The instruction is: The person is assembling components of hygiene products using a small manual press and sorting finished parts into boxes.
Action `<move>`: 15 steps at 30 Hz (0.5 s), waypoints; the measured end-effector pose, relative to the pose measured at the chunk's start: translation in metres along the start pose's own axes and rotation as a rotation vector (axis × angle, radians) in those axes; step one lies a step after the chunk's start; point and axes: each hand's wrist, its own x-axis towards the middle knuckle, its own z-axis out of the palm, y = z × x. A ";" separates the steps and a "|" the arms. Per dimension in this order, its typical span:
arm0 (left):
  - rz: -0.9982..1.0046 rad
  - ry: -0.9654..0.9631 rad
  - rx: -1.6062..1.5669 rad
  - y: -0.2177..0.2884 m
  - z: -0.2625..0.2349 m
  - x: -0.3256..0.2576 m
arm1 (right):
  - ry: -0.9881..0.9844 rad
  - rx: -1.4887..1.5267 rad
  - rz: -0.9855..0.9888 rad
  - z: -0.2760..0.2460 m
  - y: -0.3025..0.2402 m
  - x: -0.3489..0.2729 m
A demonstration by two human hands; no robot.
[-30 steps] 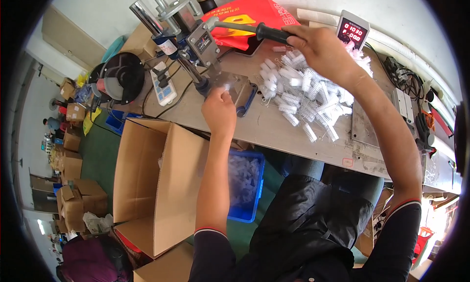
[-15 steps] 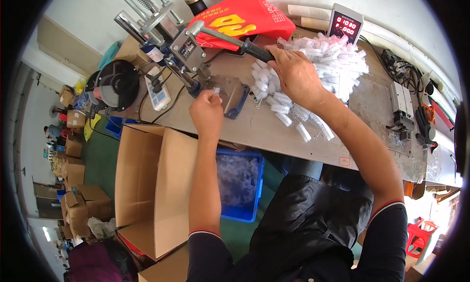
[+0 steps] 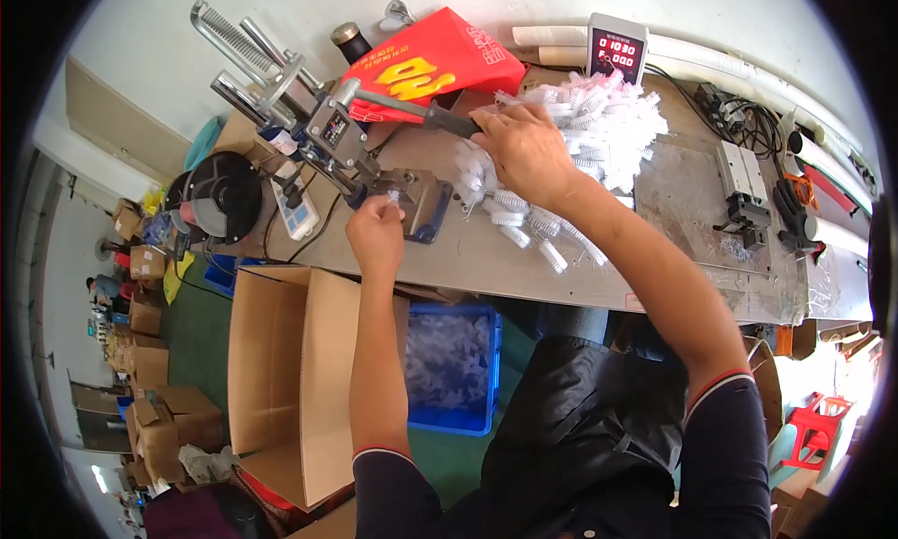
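Right hand (image 3: 526, 150) on black lever grip (image 3: 451, 121)

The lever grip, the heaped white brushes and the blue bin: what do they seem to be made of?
Lever grip: dull black, so probably rubber or plastic. White brushes: perhaps nylon-like bristles, since they look fine and slightly translucent. Blue bin: likely moulded plastic, given its smooth, uniformly blue rim.
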 end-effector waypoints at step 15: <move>0.110 0.093 -0.005 -0.011 -0.012 -0.023 | 0.020 -0.158 0.030 -0.045 -0.008 0.014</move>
